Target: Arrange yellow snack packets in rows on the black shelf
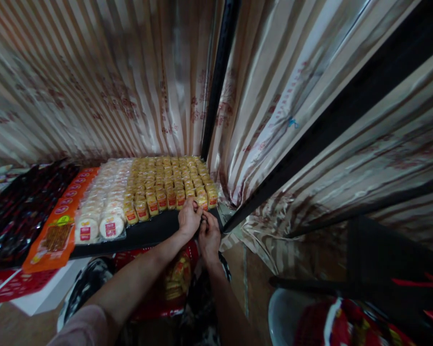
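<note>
A small yellow packet [200,202] is gripped at the front right corner of a dark shelf [147,231], at the end of the front row of yellow packets [169,182]. The fingers of the left hand [188,217] are curled over this packet from the front. The right hand [209,234] is placed just beside it, touching the left hand, with its fingers bent toward the same spot; whether it is closed on anything cannot be told, because the fingertips are hidden.

To the left of the yellow rows, round white packets [101,206] with red labels are laid in rows on the same shelf. Further left, an orange pack [59,226] and dark red packs [18,206] are seen. Below the shelf, under the forearms, a red and yellow bag [176,278] is visible. Striped curtains [94,77] are hung behind and to the right, divided by a black post [220,72].
</note>
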Available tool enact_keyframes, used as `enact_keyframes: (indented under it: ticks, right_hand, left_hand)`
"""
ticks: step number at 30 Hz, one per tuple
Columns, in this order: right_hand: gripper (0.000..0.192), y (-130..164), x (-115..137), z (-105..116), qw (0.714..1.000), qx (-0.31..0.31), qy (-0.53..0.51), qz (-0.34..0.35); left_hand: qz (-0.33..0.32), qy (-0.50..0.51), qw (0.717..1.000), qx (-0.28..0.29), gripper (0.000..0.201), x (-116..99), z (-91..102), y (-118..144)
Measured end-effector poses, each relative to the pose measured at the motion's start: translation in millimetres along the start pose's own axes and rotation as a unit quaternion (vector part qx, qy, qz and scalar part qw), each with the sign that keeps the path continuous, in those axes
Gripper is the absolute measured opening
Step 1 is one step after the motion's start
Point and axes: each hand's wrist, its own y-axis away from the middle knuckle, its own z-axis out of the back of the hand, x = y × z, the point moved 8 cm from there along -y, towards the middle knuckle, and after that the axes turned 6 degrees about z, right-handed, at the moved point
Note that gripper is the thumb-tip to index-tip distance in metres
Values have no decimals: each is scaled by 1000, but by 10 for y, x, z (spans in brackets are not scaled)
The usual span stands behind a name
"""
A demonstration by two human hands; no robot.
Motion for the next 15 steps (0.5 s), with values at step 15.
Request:
enact_keyframes:
  ticks: [15]
  right_hand:
    - [39,-91,-230,-131,999,-4,22,29]
  left_hand:
    - [-56,12,998,2,46,-15,-152,-24]
